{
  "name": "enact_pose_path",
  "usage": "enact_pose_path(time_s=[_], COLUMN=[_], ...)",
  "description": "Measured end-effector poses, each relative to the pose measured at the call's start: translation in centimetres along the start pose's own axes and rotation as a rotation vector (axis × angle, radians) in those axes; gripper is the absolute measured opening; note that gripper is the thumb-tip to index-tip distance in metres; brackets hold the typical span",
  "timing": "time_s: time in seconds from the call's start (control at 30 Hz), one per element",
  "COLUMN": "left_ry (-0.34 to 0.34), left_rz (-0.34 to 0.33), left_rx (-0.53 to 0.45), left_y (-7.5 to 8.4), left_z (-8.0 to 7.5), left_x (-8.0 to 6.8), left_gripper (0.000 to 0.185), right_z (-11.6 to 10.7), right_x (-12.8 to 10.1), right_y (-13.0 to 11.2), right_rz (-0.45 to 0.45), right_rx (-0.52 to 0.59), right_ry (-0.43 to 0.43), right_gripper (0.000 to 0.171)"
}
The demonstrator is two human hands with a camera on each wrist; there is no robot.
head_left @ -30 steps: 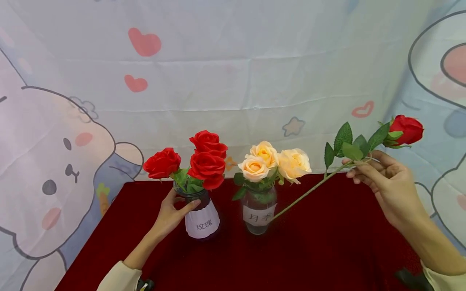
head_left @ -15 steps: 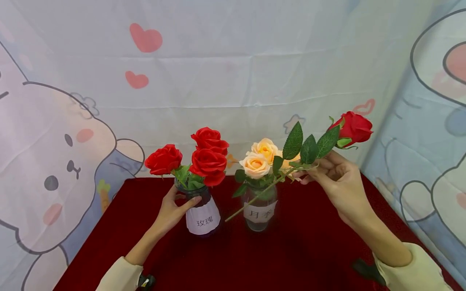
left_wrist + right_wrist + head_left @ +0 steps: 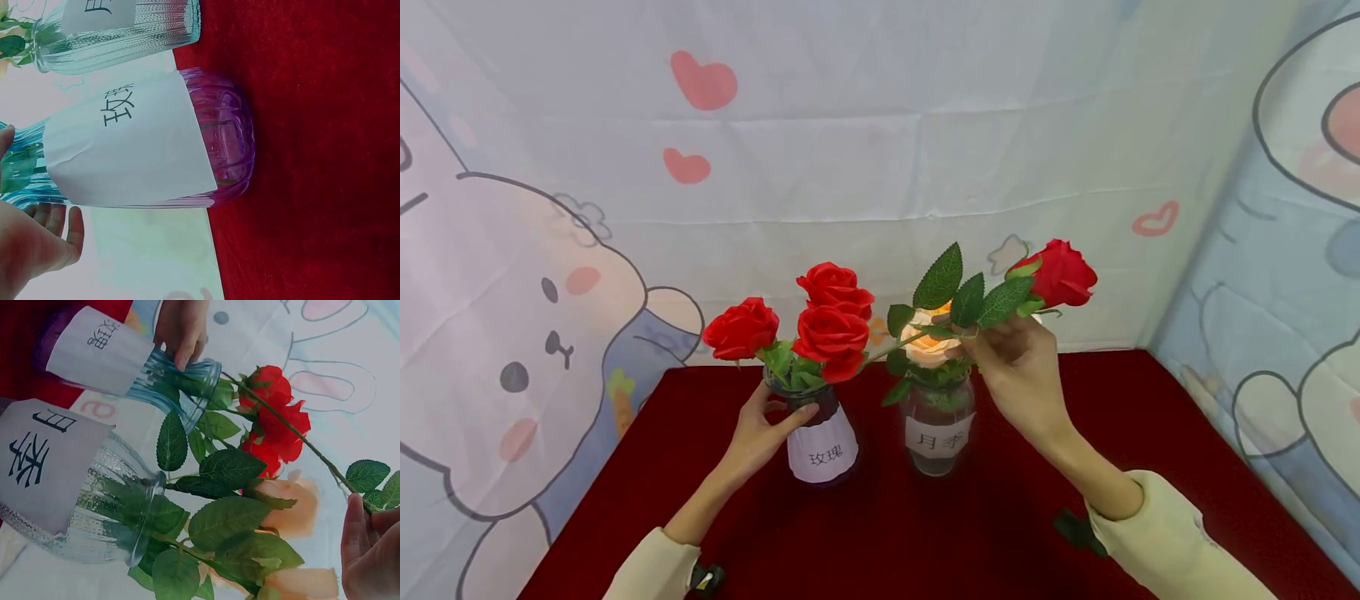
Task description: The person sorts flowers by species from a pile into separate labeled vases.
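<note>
Red rose (image 3: 1060,273) pinched by stem in right hand (image 3: 1018,371), tilted, stem end over purple vase (image 3: 820,437). Left hand (image 3: 758,437) curled round that vase's neck. Clear vase (image 3: 937,427) of peach roses (image 3: 927,348) just beside, on red cloth (image 3: 925,542).

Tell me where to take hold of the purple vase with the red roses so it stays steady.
Grip the purple vase at its narrow neck, just under the rim, coming from its left side, where the left hand already wraps it. The belly below is wider and covered in front by a paper label, and the red roses spread above the rim, so the neck is the slimmest bare part fingers can close round.
</note>
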State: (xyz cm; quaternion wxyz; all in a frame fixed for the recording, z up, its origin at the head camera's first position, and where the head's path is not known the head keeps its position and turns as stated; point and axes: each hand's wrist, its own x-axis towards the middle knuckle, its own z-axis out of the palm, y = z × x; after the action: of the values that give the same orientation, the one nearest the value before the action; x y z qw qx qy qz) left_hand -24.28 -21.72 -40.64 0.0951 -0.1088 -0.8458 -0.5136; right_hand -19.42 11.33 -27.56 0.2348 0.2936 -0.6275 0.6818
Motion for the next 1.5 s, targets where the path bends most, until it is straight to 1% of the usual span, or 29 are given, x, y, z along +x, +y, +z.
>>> enact_pose_path(time_s=[0.07,0.17,0.27,0.37,0.47,0.53,0.67,0.93,1.0,1.07,1.13,1.2,1.37,1.43,1.5], left_ry=[-0.002,-0.003,0.0,0.003,0.0,-0.002,-0.003,-0.005,-0.005,-0.008,-0.008,-0.008,-0.013,-0.014,-0.014], left_rz=[-0.002,0.002,0.006,0.014,0.013,0.012,0.013,0.008,0.003,-0.006,-0.009,-0.011,-0.006,-0.002,0.002], left_rx=[0.001,0.005,0.003,-0.006,-0.014,-0.017,-0.008,-0.003,-0.005,-0.003,0.0,0.003,0.002,-0.001,-0.003], left_y=[0.0,0.1,0.3,0.4,0.4,0.4,0.3,0.3,0.3,0.2,0.2,0.2,0.1,0.0,0.0], left_z=[0.0,-0.1,-0.2,-0.3,-0.2,-0.2,-0.1,0.0,0.0,0.0,0.0,-0.1,-0.1,-0.1,-0.1], left_x=[0.0,0.0,-0.1,-0.2,-0.1,-0.1,0.0,-0.1,-0.1,-0.1,-0.1,-0.1,-0.1,0.0,0.0], left_gripper=[0.065,0.066,0.065,0.064,0.064,0.065,0.066,0.065,0.065,0.065,0.065,0.065,0.065,0.065,0.066], right_z=[0.3,0.6,0.9,1.1,1.2,1.2,0.9,-0.8,-1.2,-1.3,-1.3,-1.1,0.0,0.6,1.2], right_x=[0.5,1.5,2.8,3.9,4.8,5.2,5.6,6.1,6.2,6.3,6.4,6.5,7.2,7.5,7.7], right_y=[0.1,-0.1,-0.4,-0.6,-1.0,-1.3,-1.7,-1.2,-1.0,-0.8,-0.7,-0.6,-0.8,-1.0,-1.2], right_rz=[0.017,0.046,0.089,0.145,0.166,0.163,0.124,0.155,0.161,0.18,0.218,0.271,0.388,0.419,0.449], right_rx=[-0.042,-0.156,-0.266,-0.326,-0.35,-0.334,-0.279,-0.028,0.024,0.055,0.071,0.062,-0.036,-0.08,-0.097], right_ry=[-0.005,-0.012,-0.046,-0.096,-0.125,-0.123,-0.085,0.042,0.06,0.059,0.039,-0.007,-0.181,-0.248,-0.297], right_gripper=[0.032,0.027,0.017,0.01,0.007,0.006,0.007,0.006,0.005,0.005,0.004,0.005,0.016,0.019,0.021])
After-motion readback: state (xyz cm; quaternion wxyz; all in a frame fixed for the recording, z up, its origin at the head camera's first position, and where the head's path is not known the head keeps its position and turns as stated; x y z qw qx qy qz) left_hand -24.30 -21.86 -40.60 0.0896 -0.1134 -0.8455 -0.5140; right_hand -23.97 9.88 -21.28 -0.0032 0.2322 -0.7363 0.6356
